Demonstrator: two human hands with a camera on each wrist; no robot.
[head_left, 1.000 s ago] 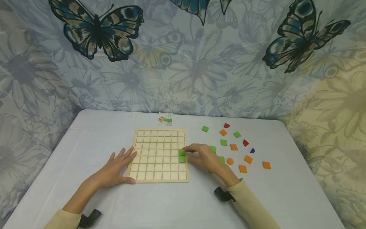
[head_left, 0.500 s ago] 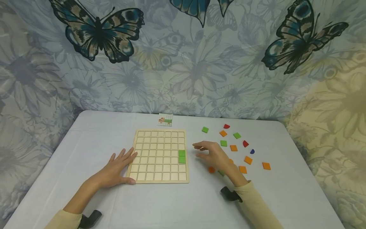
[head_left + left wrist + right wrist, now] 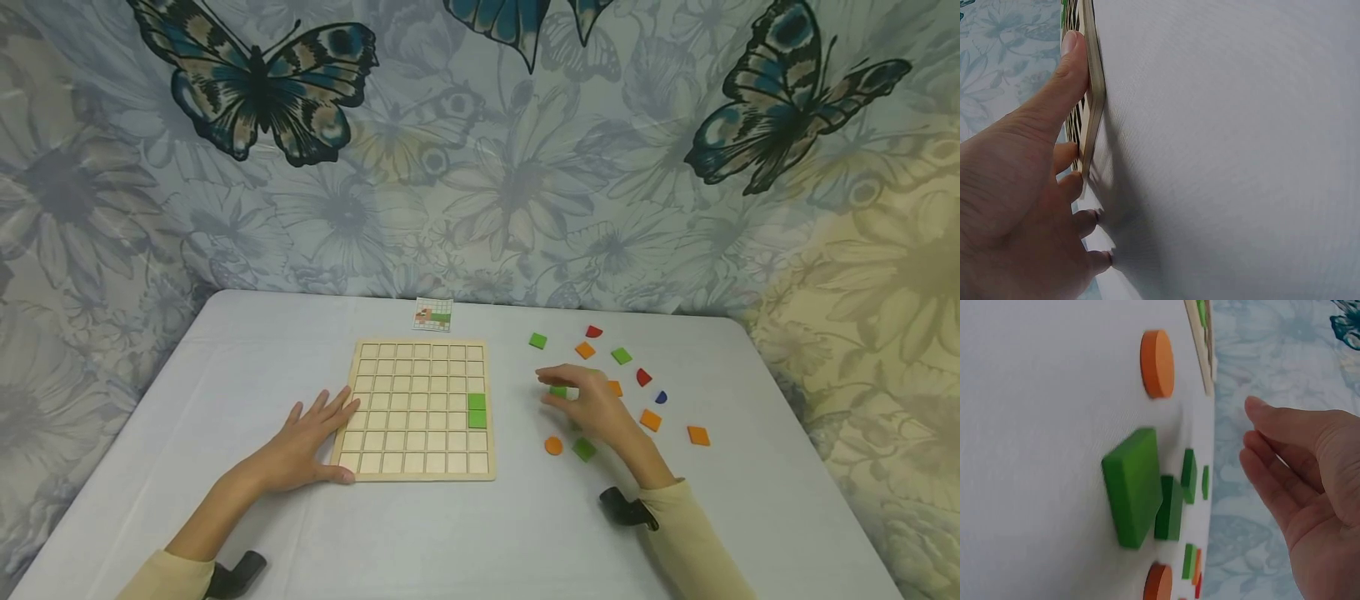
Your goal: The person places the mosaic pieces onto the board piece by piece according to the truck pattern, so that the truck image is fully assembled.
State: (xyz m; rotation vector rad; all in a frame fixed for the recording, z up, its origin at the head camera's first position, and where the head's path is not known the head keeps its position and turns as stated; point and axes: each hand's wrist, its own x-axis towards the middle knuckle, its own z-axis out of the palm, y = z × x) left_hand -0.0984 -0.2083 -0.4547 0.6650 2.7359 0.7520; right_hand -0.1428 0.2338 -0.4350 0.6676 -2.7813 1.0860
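My left hand (image 3: pixel 303 446) rests with spread fingers along the left edge of a wooden grid board (image 3: pixel 412 477). In the left wrist view, the thumb (image 3: pixel 1071 65) lies over the board's rim. Two green square tiles (image 3: pixel 477 410) fill neighbouring cells at the board's right side. My right hand (image 3: pixel 588 404) hovers over the loose pieces, thumb and fingers apart and holding nothing. From above, a green tile (image 3: pixel 558 391) shows in the gap between them. An orange disc (image 3: pixel 553 446) and another green tile (image 3: pixel 584 450) lie just nearer me; the hand hides some pieces.
Beyond the board lies a small pattern card (image 3: pixel 432 315). Farther right are scattered orange squares (image 3: pixel 698 436), green squares (image 3: pixel 621 356), red pieces (image 3: pixel 643 377) and a blue half-disc (image 3: pixel 661 397). A butterfly-print cloth (image 3: pixel 480 208) hangs behind the white table.
My right hand has drawn back from the green tiles on the board and moved right over the loose pieces, uncovering the orange disc. My left hand has stayed put.
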